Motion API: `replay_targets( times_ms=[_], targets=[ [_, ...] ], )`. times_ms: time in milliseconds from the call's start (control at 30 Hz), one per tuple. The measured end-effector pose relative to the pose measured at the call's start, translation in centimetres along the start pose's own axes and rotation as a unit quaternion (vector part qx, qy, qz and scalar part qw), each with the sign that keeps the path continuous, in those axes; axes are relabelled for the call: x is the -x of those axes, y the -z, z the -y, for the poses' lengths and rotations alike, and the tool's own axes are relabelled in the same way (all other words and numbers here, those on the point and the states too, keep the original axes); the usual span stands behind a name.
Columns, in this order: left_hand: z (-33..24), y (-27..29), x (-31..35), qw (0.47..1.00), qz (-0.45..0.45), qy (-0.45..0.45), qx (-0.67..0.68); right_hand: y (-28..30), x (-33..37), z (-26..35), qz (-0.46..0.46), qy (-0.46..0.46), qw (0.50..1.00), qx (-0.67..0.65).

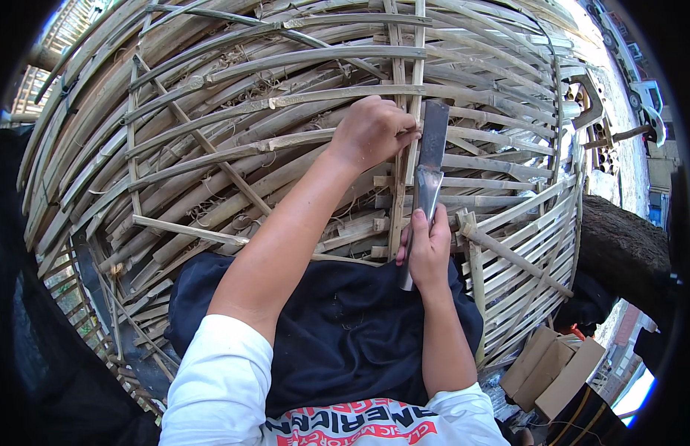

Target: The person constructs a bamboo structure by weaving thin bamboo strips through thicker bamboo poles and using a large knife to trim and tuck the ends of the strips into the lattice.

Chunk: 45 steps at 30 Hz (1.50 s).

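Note:
My right hand [432,249] is wrapped round the shiny metal handle of a broad knife [434,137], whose dark blunt-ended blade points away from me. My left hand [377,130] is closed in a pinch just left of the blade, over a pale upright bamboo strip [417,67]. Whatever its fingertips hold is too small to make out. Beneath both hands lies a framework of bamboo slats [315,95], crossed by upright strips. Dark cloth [345,327] covers my lap.
Split bamboo poles [233,175] lie heaped under the slats. At the right stand a slatted bamboo panel [519,260] and a thick dark log [627,234]. An opened cardboard box [560,368] sits at the lower right. A vehicle [646,100] shows at the far right.

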State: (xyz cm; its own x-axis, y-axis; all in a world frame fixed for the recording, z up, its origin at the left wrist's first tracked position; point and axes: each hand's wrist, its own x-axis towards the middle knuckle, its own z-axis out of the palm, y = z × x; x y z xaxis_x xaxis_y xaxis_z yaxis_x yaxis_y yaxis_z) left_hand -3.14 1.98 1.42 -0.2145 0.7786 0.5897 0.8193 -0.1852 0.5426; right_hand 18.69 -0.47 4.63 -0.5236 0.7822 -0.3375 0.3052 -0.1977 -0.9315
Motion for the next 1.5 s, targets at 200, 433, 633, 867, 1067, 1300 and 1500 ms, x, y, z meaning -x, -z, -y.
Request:
replay_targets(
  times_ms=[200, 433, 633, 867, 1067, 1300, 1500],
  targets=[
    [0.1, -0.1, 0.2, 1.000, -0.003, -0.002, -0.009, 0.2, -0.6, 0.1, 0.012, -0.025, 0.999, 0.034],
    [0.1, 0.0, 0.1, 1.000, -0.006, -0.013, -0.016, 0.0, -0.6, 0.2, -0.006, 0.004, 1.000, 0.012],
    [0.0, 0.0, 0.1, 0.999, -0.015, -0.029, -0.028, -0.3, -0.7, 0.0, -0.014, 0.011, 1.000, 0.023],
    [0.1, 0.0, 0.4, 0.999, -0.009, -0.016, -0.029, -0.1, -0.5, 0.4, -0.006, -0.011, 0.998, 0.064],
    [0.3, 0.3, 0.2, 1.000, -0.005, -0.019, -0.005, 0.1, -0.6, 0.1, -0.008, 0.006, 0.999, 0.036],
    [0.3, 1.7, 0.0, 0.996, 0.086, 0.005, 0.030, 0.3, -1.0, 0.0, -0.011, -0.024, 0.998, 0.062],
    [0.4, 2.8, 0.4, 0.992, 0.126, -0.020, -0.005, 0.2, -1.0, 0.0, -0.010, -0.021, 0.998, 0.058]
  ],
)
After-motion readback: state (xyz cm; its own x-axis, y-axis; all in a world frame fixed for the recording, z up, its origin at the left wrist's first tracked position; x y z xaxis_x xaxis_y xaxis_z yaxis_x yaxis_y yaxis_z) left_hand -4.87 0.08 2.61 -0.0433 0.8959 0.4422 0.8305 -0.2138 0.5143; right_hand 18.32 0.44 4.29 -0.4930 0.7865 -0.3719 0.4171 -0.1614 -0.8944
